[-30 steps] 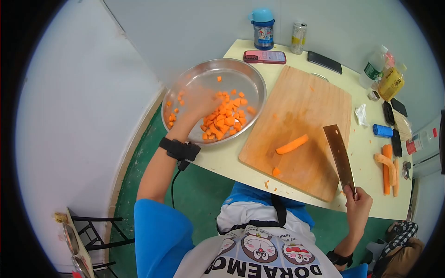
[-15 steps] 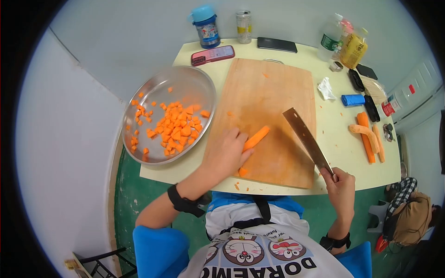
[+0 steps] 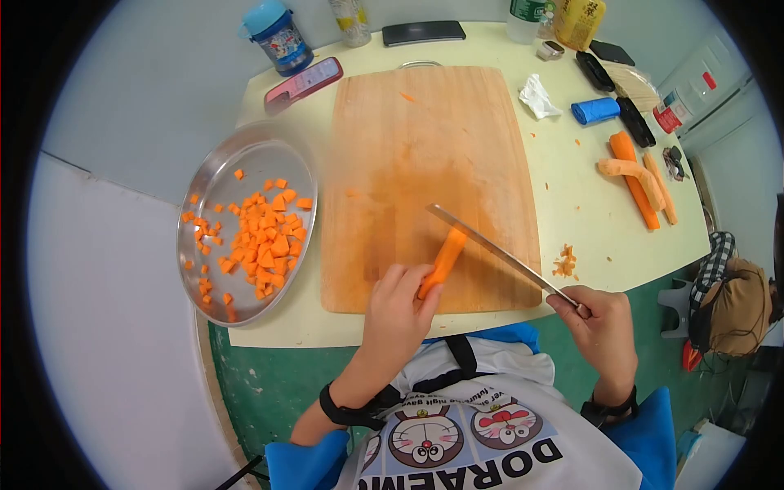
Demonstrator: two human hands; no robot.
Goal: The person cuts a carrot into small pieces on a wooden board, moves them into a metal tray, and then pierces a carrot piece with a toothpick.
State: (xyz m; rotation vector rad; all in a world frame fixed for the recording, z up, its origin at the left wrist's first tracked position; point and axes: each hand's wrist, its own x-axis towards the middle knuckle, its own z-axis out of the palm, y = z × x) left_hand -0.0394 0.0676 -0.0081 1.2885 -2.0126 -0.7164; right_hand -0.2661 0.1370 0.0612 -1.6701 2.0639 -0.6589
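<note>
My left hand (image 3: pixel 400 306) grips the near end of a peeled carrot piece (image 3: pixel 445 260) on the wooden cutting board (image 3: pixel 425 131). In my right hand (image 3: pixel 598 320) is the handle of a cleaver (image 3: pixel 506 256), its blade slanting up and left across the board. The blade's far part is right at the carrot's far end, edge turned down. Left of the board, a round steel tray (image 3: pixel 189 282) holds a heap of diced carrot (image 3: pixel 265 237).
Whole peeled carrots (image 3: pixel 633 180) lie at the table's right, near a blue roll (image 3: pixel 595 111) and crumpled tissue (image 3: pixel 539 96). Carrot scraps (image 3: pixel 565 261) sit by the cleaver. Along the back are a phone (image 3: pixel 424 32), a pink-cased phone (image 3: pixel 304 84) and a blue flask (image 3: pixel 278 37).
The cleaver has moved left, from the board's right side to the carrot's far end. My left hand still holds the carrot, now more upright in view. The camera view has shifted.
</note>
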